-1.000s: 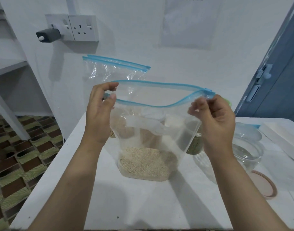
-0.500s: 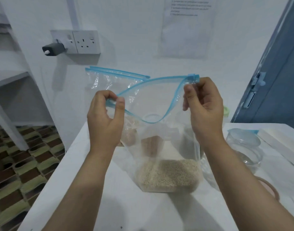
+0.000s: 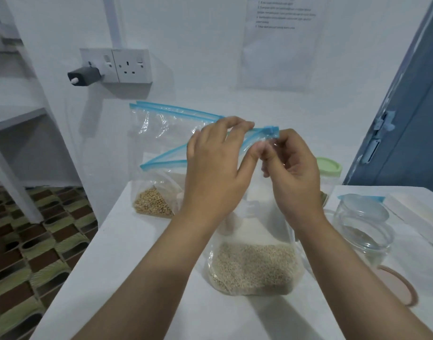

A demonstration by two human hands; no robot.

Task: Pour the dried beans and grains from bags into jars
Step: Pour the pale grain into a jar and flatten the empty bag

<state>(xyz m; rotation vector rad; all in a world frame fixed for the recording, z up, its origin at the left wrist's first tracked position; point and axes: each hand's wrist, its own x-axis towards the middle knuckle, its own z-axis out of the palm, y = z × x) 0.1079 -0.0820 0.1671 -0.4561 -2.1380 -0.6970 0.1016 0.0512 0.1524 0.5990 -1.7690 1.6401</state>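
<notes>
A clear zip bag point(image 3: 254, 266) with pale small grains in its bottom stands on the white table point(image 3: 137, 278). Its blue zip strip point(image 3: 166, 159) slants up from the lower left to the slider point(image 3: 271, 131). My left hand point(image 3: 215, 168) pinches the strip just left of the slider. My right hand point(image 3: 292, 173) pinches the plastic right under the slider. An open glass jar point(image 3: 362, 231) stands to the right of the bag. Behind my hands a second zip bag point(image 3: 153, 203) holds yellowish beans.
A jar with a green lid point(image 3: 328, 166) stands behind my right hand. A round pinkish lid point(image 3: 404, 288) lies near the table's right front. The wall with a socket point(image 3: 131, 66) is close behind, a blue door point(image 3: 411, 123) at right, and the table's left edge drops to tiled floor.
My left hand let go of the bag's left corner and moved right to the slider end. The left corner dropped and the wide mouth has collapsed flat.
</notes>
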